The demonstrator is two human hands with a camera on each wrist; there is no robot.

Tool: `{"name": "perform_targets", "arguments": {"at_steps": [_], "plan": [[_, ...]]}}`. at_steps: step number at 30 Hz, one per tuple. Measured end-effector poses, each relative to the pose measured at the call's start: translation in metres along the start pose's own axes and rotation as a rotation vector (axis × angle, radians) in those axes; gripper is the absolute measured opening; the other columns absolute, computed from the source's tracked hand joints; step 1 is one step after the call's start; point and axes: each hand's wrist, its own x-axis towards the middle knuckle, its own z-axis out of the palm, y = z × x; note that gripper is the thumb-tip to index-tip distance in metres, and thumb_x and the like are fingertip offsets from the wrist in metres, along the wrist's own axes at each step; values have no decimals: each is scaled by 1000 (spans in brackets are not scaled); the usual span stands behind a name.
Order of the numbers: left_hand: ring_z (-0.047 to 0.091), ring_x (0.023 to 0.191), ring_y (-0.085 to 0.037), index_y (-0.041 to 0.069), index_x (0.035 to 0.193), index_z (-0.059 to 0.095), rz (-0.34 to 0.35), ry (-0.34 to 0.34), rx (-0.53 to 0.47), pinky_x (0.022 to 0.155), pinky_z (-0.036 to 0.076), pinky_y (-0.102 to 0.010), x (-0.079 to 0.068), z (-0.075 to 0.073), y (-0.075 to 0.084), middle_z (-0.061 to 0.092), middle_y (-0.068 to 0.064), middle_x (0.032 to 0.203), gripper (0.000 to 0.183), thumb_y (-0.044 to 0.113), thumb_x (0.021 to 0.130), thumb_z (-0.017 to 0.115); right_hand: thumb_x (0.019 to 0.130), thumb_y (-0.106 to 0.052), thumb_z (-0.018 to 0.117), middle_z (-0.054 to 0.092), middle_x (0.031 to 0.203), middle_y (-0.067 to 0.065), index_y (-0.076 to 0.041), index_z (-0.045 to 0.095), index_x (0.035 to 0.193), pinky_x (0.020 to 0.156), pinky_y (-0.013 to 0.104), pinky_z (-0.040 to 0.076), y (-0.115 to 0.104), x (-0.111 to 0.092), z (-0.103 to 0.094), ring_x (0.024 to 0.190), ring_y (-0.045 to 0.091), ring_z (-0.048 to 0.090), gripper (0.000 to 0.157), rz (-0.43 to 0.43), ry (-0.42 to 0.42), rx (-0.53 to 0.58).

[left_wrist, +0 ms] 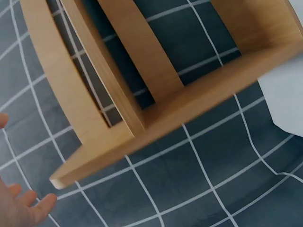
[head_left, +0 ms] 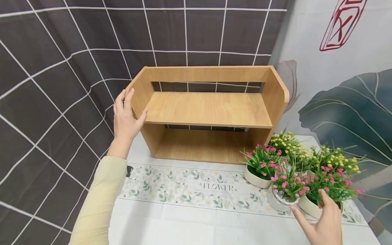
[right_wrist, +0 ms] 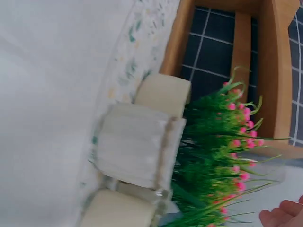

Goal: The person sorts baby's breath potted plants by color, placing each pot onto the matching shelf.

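Note:
A two-tier wooden shelf (head_left: 208, 109) stands on the white table against the dark grid cloth. My left hand (head_left: 125, 117) is beside its left side panel, fingers spread. In the left wrist view the fingertips of the left hand (left_wrist: 23, 205) show a small gap from the panel's corner (left_wrist: 59, 182). On the right, my right hand (head_left: 324, 221) hovers with thumb and fingers apart, close to a pink-flowered plant in a cream pot (head_left: 309, 206). Next to that are a pink-flowered plant in a white pot (head_left: 284, 199) and another pink one in a cream pot (head_left: 257, 178).
Yellow-flowered plants (head_left: 340, 158) stand behind the pink ones, near the shelf's right end. A floral runner (head_left: 183, 187) printed "FLOWER" lies before the shelf. A small black object (head_left: 129, 170) sits at its left end. Dark grid cloth (head_left: 46, 119) hangs at left.

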Motion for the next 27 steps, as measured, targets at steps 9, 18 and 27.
{"name": "perform_targets", "arguments": {"at_steps": [9, 18, 27], "plan": [[29, 134, -39, 17, 146, 31, -165, -61, -25, 99, 39, -57, 10, 7, -15, 24, -21, 148, 71, 16, 85, 67, 72, 0, 76, 39, 131, 38, 10, 28, 142, 98, 51, 39, 14, -20, 23, 118, 53, 37, 86, 245, 4, 19], [33, 135, -30, 20, 151, 20, -376, -69, -176, 107, 36, -45, 14, 13, -28, 25, -17, 147, 78, 14, 87, 64, 67, -1, 79, 39, 125, 40, 18, 30, 137, 85, 55, 39, 35, -27, 47, 110, 51, 39, 87, 239, -31, -33], [50, 121, -35, 18, 151, 19, -460, -94, -373, 93, 47, -49, 11, 19, -42, 36, -18, 143, 77, 5, 87, 60, 70, -7, 78, 35, 127, 43, 18, 25, 139, 90, 62, 32, 40, -28, 69, 114, 55, 33, 91, 267, -44, 31]]}}
